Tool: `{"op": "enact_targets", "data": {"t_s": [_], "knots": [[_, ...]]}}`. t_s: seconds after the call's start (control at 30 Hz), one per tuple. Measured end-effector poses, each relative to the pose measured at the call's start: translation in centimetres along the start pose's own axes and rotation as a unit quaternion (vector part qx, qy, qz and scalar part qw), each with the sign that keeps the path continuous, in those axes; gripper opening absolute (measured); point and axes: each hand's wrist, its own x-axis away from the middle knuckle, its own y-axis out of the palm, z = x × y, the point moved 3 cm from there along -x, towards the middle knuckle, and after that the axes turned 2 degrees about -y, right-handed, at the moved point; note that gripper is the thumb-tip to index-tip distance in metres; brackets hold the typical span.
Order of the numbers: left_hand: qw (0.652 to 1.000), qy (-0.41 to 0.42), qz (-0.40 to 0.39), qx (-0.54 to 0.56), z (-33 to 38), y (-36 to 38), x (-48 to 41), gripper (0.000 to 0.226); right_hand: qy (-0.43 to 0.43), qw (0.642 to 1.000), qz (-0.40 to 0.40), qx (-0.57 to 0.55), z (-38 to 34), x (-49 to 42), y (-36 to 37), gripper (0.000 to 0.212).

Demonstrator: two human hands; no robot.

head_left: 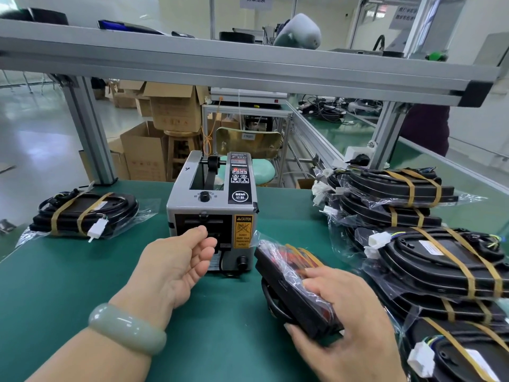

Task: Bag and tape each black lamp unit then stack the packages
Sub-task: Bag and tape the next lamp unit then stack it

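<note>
Your left hand (pixel 176 260): in the middle of the frame, at the front slot of the tape machine (pixel 212 205). The fingers are bent and the thumb is up by the slot. I cannot tell if it pinches any tape.
Your right hand (pixel 347 321): lower right. Its fingers and thumb grip the bagged lamp (pixel 292 288).
Bagged lamp: black, in a clear bag, tipped up on its edge on the green table (pixel 68 271), just right of the tape machine.
Pile of packs (pixel 429 260): at the right side, with tan tape bands.
Lone pack (pixel 82 213): lies flat at the left.
Bracelet (pixel 126 329): pale green, on your left wrist.
</note>
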Motion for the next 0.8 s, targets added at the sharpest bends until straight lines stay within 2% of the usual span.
{"op": "enact_targets", "data": {"t_s": [0.1, 0.8], "knots": [[1.000, 0.002, 0.008, 0.007, 0.14, 0.13, -0.11, 0.014, 0.003, 1.000, -0.001, -0.004, 0.01, 0.06, 0.07, 0.044], [1.000, -0.014, 0.003, 0.005, 0.93, 0.45, 0.03, 0.010, 0.004, 1.000, -0.010, -0.005, -0.17, 0.21, 0.29, 0.057]]}}
